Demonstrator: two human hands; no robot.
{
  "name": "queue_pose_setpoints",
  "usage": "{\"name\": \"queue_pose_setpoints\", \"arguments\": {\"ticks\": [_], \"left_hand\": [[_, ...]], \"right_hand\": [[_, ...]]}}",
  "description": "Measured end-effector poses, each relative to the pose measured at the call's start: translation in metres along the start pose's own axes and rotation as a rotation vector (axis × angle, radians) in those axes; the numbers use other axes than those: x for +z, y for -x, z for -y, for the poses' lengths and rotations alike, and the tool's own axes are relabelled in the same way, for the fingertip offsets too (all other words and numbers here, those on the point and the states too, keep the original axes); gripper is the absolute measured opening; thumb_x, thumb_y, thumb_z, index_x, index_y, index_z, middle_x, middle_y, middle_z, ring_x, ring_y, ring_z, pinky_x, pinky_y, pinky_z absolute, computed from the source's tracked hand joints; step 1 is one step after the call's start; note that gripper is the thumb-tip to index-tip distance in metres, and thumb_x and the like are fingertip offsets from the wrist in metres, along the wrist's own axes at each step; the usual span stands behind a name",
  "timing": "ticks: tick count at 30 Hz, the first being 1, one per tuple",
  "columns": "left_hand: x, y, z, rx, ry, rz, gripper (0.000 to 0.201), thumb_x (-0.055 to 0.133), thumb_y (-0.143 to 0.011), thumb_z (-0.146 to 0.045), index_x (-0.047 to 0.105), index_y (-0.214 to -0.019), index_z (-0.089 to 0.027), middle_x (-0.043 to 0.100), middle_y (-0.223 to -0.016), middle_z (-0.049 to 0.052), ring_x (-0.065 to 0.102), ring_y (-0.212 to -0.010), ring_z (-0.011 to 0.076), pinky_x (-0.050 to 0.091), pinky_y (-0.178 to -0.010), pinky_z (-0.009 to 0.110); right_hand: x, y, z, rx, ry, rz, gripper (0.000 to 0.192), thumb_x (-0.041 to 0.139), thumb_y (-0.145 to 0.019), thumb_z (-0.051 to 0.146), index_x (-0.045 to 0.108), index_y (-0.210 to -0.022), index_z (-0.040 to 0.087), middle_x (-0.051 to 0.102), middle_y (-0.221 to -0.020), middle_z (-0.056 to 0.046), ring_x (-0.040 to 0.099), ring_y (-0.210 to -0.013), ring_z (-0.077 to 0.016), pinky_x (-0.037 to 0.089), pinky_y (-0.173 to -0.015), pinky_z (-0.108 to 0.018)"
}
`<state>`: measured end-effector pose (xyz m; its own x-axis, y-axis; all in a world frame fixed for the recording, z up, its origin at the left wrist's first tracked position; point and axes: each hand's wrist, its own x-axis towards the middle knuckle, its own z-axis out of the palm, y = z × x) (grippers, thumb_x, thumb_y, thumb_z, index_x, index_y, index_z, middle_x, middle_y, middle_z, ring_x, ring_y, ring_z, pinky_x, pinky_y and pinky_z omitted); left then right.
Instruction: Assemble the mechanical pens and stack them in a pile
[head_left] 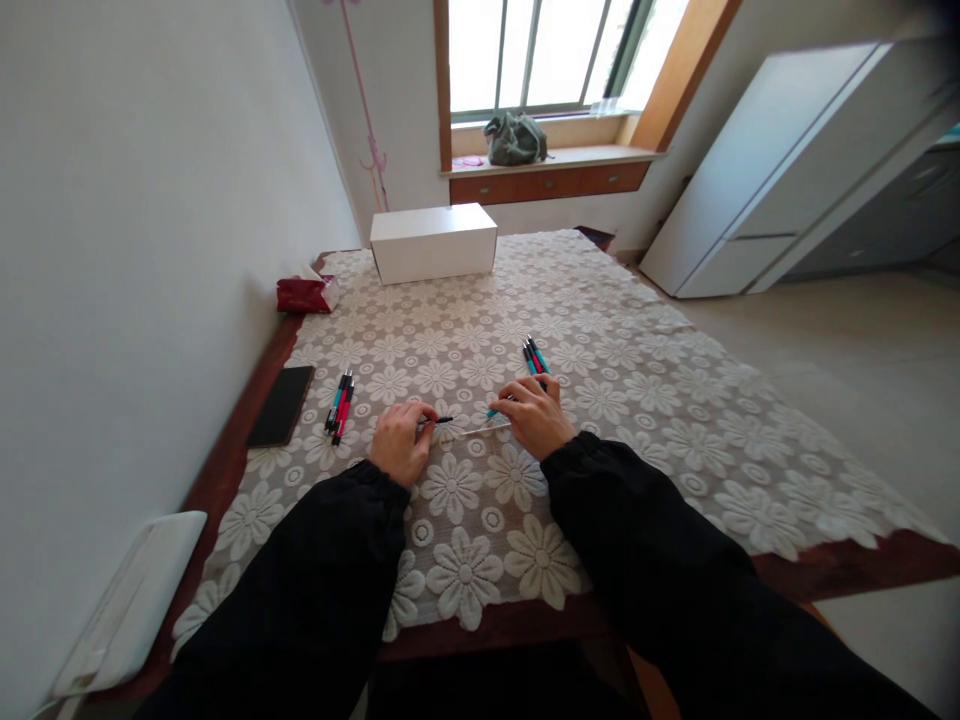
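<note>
the left hand (402, 442) is bent, with thumb and forefinger pressed together, and in this pinch it is grasping a dark pen part (445, 419), whose end points to the right. the right hand (534, 412) is also curled and pinches a teal pen part (492, 413), which points toward the left one; the two parts are near but apart. between them is a thin pale strip, too small to tell exactly. both hands are over the lace tablecloth (465, 572), which covers the counter (832, 583). just beyond the right hand lie several pens (535, 352), and i cannot tell if its fingers touch them. to the left of the left hand, another pen group (340, 407) lies apart, near a black flat pad (281, 406). farther away stands a white box (433, 250).
</note>
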<state>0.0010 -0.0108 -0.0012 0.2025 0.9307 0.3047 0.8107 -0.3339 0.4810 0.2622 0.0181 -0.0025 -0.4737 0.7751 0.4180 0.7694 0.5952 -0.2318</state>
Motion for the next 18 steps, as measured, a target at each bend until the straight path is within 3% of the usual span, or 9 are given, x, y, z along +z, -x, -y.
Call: {"name": "queue_pose_setpoints", "arguments": {"ticks": [9, 18], "left_hand": [[0.0001, -0.0003, 0.0010, 0.006, -0.023, 0.057, 0.013, 0.060, -0.092, -0.013, 0.067, -0.095, -0.024, 0.071, -0.105, 0.004, 0.061, -0.105, 0.0266, 0.044, -0.091, 0.042], [-0.0012, -0.0008, -0.0016, -0.029, -0.017, 0.032, 0.013, 0.062, -0.089, -0.011, 0.065, -0.093, -0.022, 0.071, -0.103, 0.004, 0.061, -0.103, 0.0268, 0.045, -0.090, 0.041]], "right_hand": [[0.0042, 0.0004, -0.0015, 0.024, 0.002, -0.044, 0.028, 0.059, -0.090, 0.004, 0.075, -0.095, 0.027, 0.071, -0.102, -0.001, 0.056, -0.107, -0.0225, 0.019, -0.103, -0.046], [0.0029, 0.0003, -0.0034, 0.062, 0.085, -0.043, 0.030, 0.058, -0.088, 0.002, 0.075, -0.094, 0.026, 0.071, -0.102, -0.002, 0.055, -0.106, -0.0233, 0.018, -0.103, -0.046]]}}
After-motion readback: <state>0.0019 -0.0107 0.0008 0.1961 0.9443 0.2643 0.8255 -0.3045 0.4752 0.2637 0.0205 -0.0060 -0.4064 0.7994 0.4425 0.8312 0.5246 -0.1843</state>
